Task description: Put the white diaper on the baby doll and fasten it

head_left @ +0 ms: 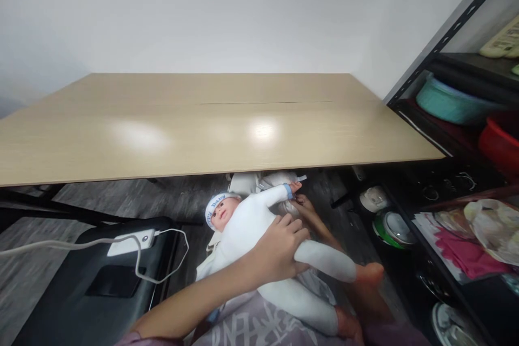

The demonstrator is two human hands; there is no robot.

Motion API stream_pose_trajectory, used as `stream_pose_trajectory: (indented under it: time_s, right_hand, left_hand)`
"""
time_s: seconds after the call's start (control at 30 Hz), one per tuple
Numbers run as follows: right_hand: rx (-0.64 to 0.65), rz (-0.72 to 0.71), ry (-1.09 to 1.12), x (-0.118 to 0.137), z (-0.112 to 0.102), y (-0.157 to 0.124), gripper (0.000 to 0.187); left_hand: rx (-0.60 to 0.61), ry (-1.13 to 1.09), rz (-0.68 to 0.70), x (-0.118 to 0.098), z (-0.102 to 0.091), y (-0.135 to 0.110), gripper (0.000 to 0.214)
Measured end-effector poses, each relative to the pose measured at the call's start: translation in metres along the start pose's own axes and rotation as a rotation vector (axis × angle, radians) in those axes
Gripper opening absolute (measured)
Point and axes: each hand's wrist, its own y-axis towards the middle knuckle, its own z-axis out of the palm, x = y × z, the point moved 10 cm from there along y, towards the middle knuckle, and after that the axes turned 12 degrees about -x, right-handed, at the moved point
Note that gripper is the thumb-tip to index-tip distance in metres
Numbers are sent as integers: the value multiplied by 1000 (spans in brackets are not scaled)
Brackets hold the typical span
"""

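Observation:
A baby doll (247,224) in a white suit and a white headband lies on my lap, head toward the table and legs to the right. My left hand (279,251) grips the doll at the hip, with the fingers curled over its body. Beside the doll's raised arm with its blue cuff (288,190) is my right hand (304,204). Its fingers look closed against some white cloth (259,179) under the table's edge. What they hold is hidden.
A long light wooden table (203,124) fills the view ahead, against a white wall. A black seat (97,275) at the left carries a white charger (132,242) and its cable. A dark metal shelf (446,194) at the right holds bowls, a teal basin (450,101), a red basin and bags.

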Motion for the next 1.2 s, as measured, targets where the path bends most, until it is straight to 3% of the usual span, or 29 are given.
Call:
stream_pose_trajectory:
  time_s: [0.17,0.23,0.3,0.4,0.6,0.7,0.8,1.2]
  right_hand:
    - [-114,-100,-157,-12,-55,-13,83]
    - [-122,-165,-222,-9,-75,-24,81]
    - [-95,-236,-279,0,-81,-31,74]
    - [-32,-337,-347,18,-62,-30,62]
    - [166,-456,-427,43,27,-11,57]
    - [227,-472,-431,50,54,-7,41]
    - [240,-474,-418,56,61,-5,30]
    - [141,-455,-440,62,50,7,32]
  left_hand:
    - [-1,72,21,-3,9,-6,54]
    - [2,92,42,-6,13,-6,54]
    - [1,102,59,-7,16,-5,54]
    - [-1,107,71,-7,17,-5,55]
    - [1,86,56,-7,15,-7,53]
    - [0,75,48,-6,16,-8,55]
    - [-7,72,41,-5,16,-8,55]
    - [-25,87,70,-7,14,-8,54]
